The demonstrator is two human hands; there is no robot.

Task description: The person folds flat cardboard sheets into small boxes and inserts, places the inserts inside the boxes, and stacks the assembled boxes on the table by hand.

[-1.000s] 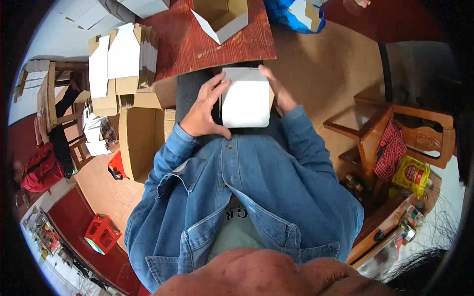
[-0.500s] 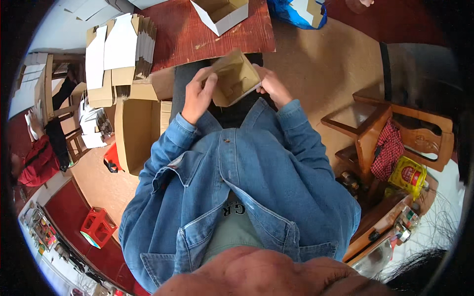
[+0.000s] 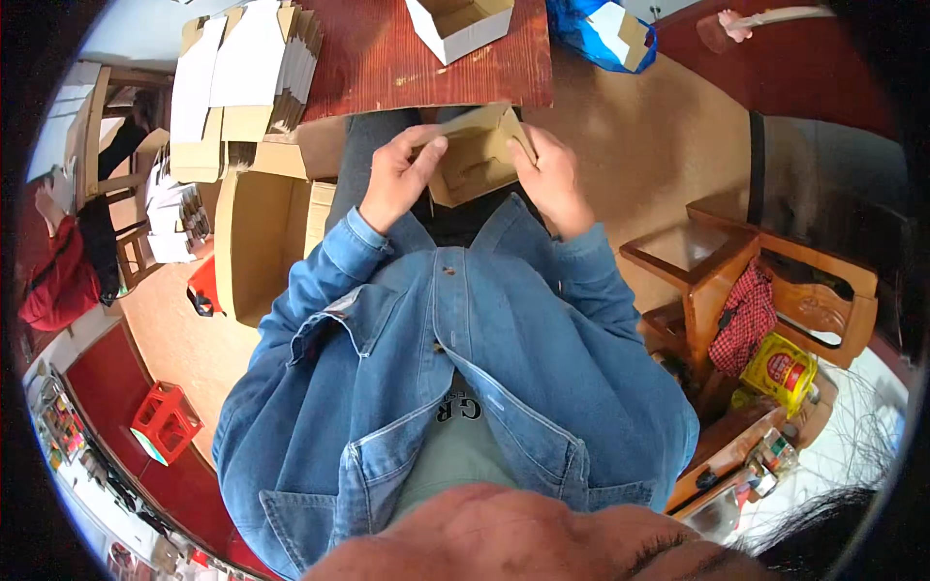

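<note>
Left hand (image 3: 395,182) and right hand (image 3: 556,184) clamp fingers on a brown, angular cardboard box (image 3: 475,167), mouth facing upward; its long axis seems unclear.

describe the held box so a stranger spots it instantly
Find the red wooden table. By its near edge is an open cardboard box. Unlike the white-sided box on that table, left hand and right hand hold it.

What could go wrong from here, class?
The open carton is held over the lap, not resting on the red table, so it might drop if the left hand and right hand slip. It could crease if pinched hard. The folded cartons bunched by the table's left edge might topple if knocked.
</note>
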